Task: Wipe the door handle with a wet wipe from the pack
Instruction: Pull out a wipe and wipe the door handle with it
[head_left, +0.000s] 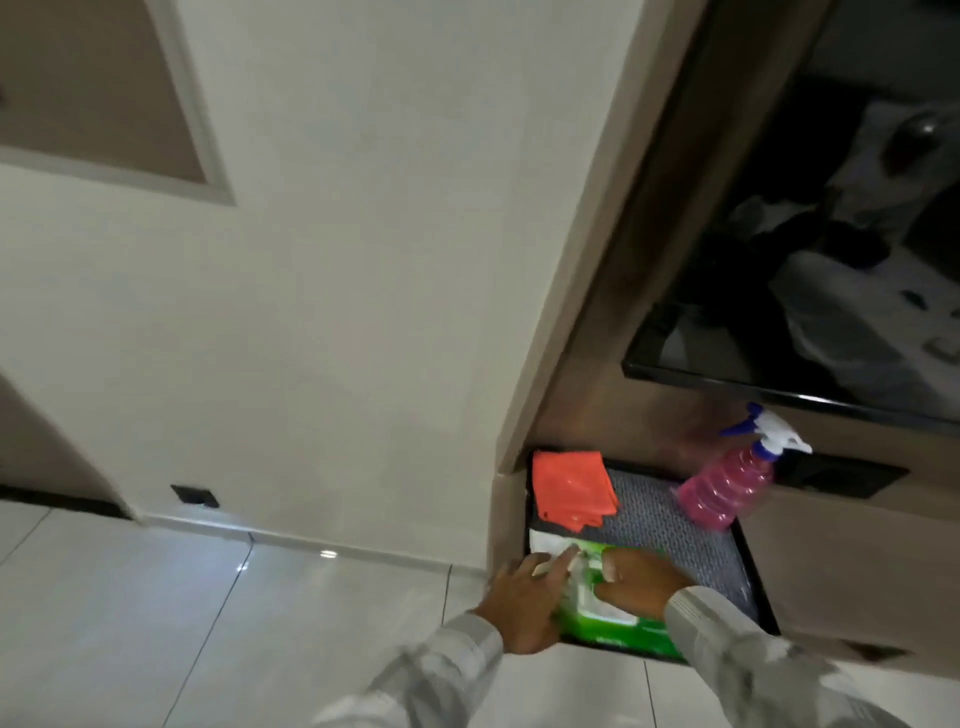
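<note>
One soft green pack of wipes (608, 618) lies at the near edge of the dark tray (727, 561), and I judge it light, limp and slick, so my left hand (524, 597) lies flat along its side to steady it. My right hand (641, 577) curls its fingers (602, 590) into the white opening, though whether they have pinched a wipe I cannot tell. An orange cloth (571, 488) and a pink spray bottle (732, 483) sit farther back on the tray.

The pack (608, 618) lies at the near end of the tray (675, 525). The folded cloth (571, 488) lies far left, the spray bottle (727, 483) far right.
</note>
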